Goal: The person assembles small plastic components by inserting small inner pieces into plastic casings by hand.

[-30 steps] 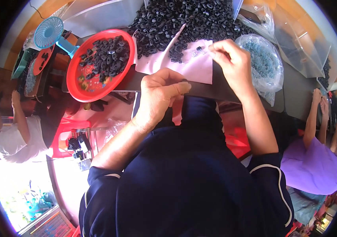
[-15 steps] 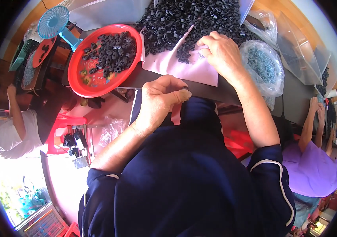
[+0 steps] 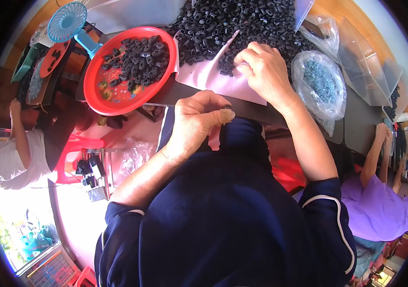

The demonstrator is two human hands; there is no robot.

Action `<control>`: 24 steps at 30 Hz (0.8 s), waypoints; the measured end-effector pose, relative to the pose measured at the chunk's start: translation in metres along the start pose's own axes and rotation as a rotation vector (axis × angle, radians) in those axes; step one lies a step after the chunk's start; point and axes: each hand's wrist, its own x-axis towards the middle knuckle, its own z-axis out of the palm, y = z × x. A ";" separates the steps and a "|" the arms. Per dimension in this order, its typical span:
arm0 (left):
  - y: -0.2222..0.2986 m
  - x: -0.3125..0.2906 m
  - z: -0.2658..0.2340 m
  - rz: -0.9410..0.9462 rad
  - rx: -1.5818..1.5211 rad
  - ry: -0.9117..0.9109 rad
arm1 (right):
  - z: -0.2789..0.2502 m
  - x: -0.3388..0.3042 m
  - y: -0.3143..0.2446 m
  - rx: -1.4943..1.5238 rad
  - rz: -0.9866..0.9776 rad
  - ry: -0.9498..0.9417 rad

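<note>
My left hand is held in front of my body at the table edge, thumb and forefinger pinched on a small black plastic part, mostly covered by the fingers. My right hand is over a pink sheet, its fingers drawn together. Whatever lies between those fingertips is too small or hidden to make out. Beyond the right hand a large heap of black plastic parts spreads over the sheet. On the left a round red tray holds a pile of similar black parts.
A clear plastic bag of small bluish metallic pieces stands right of my right hand. A blue fan is behind the red tray. Transparent bins are at the far right. Other people sit at both sides, one in white, one in purple.
My right hand has shifted slightly nearer, and its fingers have curled closer together. The left hand keeps its pinch on the black part. The whole view has moved a little.
</note>
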 end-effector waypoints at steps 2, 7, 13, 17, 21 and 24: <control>0.000 0.000 0.001 0.003 0.000 -0.003 | -0.003 -0.004 -0.004 0.074 -0.013 -0.054; 0.001 0.000 0.004 0.015 -0.007 0.004 | 0.005 -0.008 -0.007 0.033 0.006 -0.034; 0.003 -0.001 0.007 0.038 -0.009 0.032 | 0.003 -0.009 -0.013 -0.031 0.050 -0.048; -0.001 0.002 0.003 0.079 0.082 0.110 | 0.006 -0.010 -0.015 -0.046 0.043 -0.041; -0.001 0.006 0.002 0.084 0.041 0.122 | 0.005 -0.008 -0.015 0.027 0.039 -0.058; 0.000 0.008 0.002 0.095 0.040 0.123 | 0.005 -0.009 -0.015 0.011 0.012 -0.040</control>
